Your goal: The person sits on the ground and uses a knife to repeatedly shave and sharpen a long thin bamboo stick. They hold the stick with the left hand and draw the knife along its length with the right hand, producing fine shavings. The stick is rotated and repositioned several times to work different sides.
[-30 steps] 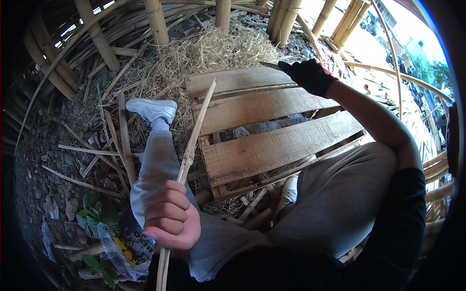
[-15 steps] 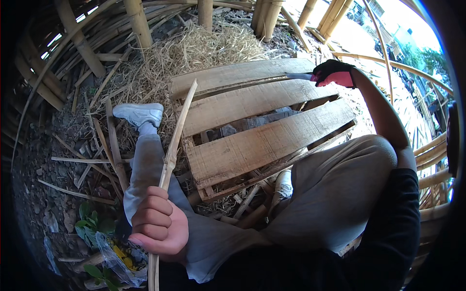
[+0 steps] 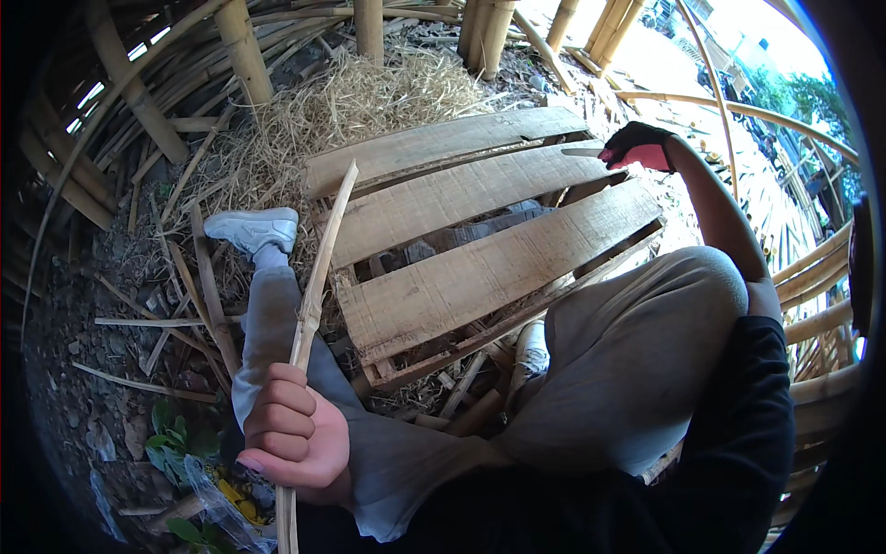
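Observation:
My bare left hand (image 3: 293, 429) is closed in a fist around a long split bamboo strip (image 3: 320, 268). The strip stands at a slant, its pointed tip up and its lower end running below my fist. At the far right, my right hand (image 3: 643, 149), in a black and pink glove, grips a knife (image 3: 583, 151). Only the knife's blade shows, pointing left above the slats; the handle is hidden in the glove. Between the two hands lies a low wooden pallet (image 3: 503, 258) with wide slats and gaps between them.
Dry bamboo shavings (image 3: 369, 102) are heaped behind the pallet. Bamboo posts (image 3: 242, 51) stand at the back. Loose sticks (image 3: 210, 277) lie left of my outstretched leg, near a small green plant (image 3: 166, 443) and clear plastic (image 3: 221, 508). My bent right knee (image 3: 701, 277) rises beside the pallet.
The view has shifted slightly, so the pallet and posts sit a little further left. The knife blade has tilted and looks darker. Both hands keep their grip, with the strip almost unmoved.

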A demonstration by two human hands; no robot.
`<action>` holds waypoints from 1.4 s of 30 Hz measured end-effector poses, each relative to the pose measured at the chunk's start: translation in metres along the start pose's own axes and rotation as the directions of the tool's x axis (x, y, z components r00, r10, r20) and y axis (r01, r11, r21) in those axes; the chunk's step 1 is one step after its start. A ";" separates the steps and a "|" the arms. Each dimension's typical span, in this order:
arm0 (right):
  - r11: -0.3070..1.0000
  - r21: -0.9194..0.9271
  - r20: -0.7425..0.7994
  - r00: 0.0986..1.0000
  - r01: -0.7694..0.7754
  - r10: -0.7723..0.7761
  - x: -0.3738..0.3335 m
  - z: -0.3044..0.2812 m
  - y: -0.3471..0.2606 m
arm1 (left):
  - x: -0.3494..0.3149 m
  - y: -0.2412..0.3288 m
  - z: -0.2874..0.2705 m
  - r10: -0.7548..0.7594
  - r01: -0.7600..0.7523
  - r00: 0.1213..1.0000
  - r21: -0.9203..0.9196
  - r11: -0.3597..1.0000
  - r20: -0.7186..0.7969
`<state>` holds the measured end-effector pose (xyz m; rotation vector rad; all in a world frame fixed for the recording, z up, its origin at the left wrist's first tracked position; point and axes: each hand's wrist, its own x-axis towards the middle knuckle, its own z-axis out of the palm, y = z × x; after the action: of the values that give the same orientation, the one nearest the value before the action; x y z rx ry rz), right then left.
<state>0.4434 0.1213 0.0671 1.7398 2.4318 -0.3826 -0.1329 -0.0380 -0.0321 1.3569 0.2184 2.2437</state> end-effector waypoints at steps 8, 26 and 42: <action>0.878 0.348 -0.101 0.918 -0.328 0.383 0.023 0.001 -0.039 | 0.001 0.000 0.002 0.004 -0.004 1.000 0.006 1.000 0.006; 0.928 0.032 -0.310 0.879 -0.371 0.362 0.114 0.000 -0.084 | 0.000 -0.002 0.004 0.014 -0.015 1.000 0.017 1.000 0.013; 0.964 0.089 -0.019 0.968 0.249 -0.249 0.124 0.040 -0.318 | -0.006 -0.004 -0.004 0.074 -0.074 0.997 -0.013 0.997 0.029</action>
<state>0.1008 0.1267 0.0399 1.4692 2.6860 -0.5209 -0.1328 -0.0377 -0.0405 1.4120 0.1466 2.2805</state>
